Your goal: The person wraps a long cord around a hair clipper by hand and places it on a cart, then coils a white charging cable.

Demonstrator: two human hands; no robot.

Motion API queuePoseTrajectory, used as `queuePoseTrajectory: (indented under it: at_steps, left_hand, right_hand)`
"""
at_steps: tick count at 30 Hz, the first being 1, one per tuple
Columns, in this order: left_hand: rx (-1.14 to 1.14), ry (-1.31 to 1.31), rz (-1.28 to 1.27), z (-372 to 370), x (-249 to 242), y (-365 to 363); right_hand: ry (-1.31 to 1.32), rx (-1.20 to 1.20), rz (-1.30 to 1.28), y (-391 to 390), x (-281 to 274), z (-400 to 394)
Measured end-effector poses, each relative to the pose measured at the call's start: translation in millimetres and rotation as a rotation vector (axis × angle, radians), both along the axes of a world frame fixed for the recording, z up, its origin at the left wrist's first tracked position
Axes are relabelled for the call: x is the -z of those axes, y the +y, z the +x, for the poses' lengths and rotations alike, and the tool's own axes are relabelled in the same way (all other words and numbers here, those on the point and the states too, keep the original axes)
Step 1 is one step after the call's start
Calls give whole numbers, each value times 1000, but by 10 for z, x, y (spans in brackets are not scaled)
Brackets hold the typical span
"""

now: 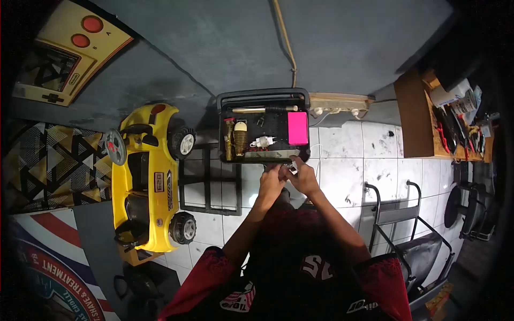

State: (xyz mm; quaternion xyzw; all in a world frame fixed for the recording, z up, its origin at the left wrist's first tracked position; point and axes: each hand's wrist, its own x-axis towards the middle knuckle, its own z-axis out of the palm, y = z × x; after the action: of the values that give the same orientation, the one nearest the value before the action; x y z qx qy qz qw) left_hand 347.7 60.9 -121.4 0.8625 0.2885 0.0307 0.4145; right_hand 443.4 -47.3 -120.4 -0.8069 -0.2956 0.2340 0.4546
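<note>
My left hand (271, 182) and my right hand (304, 179) are close together at the near edge of a black tray (262, 97). Fingers of both hands are closed around a small object between them, too small to make out. In the tray lie a pink box (297, 128), a gold hair clipper (241, 140), another gold tool (229, 140), a white plug adapter (263, 142) and a long rod-like tool (251, 109).
A yellow toy car (144, 182) stands left, beside a black metal frame (208, 212). Behind the tray, a power strip (337, 102) is by the wall. A wooden shelf (415, 115) with tools and a metal-framed chair (423, 257) are at right.
</note>
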Motion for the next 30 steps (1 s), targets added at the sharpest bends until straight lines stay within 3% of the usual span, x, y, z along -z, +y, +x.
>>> queuePoseTrajectory:
  at_steps: [2, 6, 8, 10, 11, 12, 15, 16, 19, 22, 24, 28, 30]
  left_hand:
    - [57, -69, 167, 16, 232, 227]
    - [-21, 17, -8, 69, 398, 635]
    - [11, -16, -20, 61, 622, 782]
    - [-7, -143, -14, 41, 860, 869]
    - [12, -317, 180, 32, 989, 929]
    - [21, -302, 169, 34, 1091, 965]
    - [-194, -118, -338, -36, 1231, 981]
    - [-131, -40, -212, -61, 1277, 1028]
    - [-54, 28, -102, 3, 1313, 1102]
    - [-172, -39, -149, 120, 1264, 1085]
    - [-254, -101, -72, 224, 1229, 1095]
    - [-45, -103, 117, 299, 1254, 1183]
    - [-80, -102, 62, 332, 1262, 1208]
  right_hand:
    - [-106, -7, 47, 158, 350, -2]
    - [-47, 15, -133, 492, 604, -3]
    - [36, 67, -72, 637, 701, 13]
    - [5, 137, -88, 754, 830, 11]
    - [44, 126, -147, 784, 899, 22]
    - [60, 135, -157, 822, 996, 37]
    - [158, 70, -476, 877, 1304, 15]
    - [120, 80, -526, 954, 1111, 26]
    - [189, 117, -508, 1046, 1085, 58]
    - [202, 136, -468, 1110, 1242, 78]
    - [173, 147, -309, 1142, 1323, 75]
    - [174, 236, -227, 1246, 1441, 65]
    - [155, 220, -201, 1268, 1426, 63]
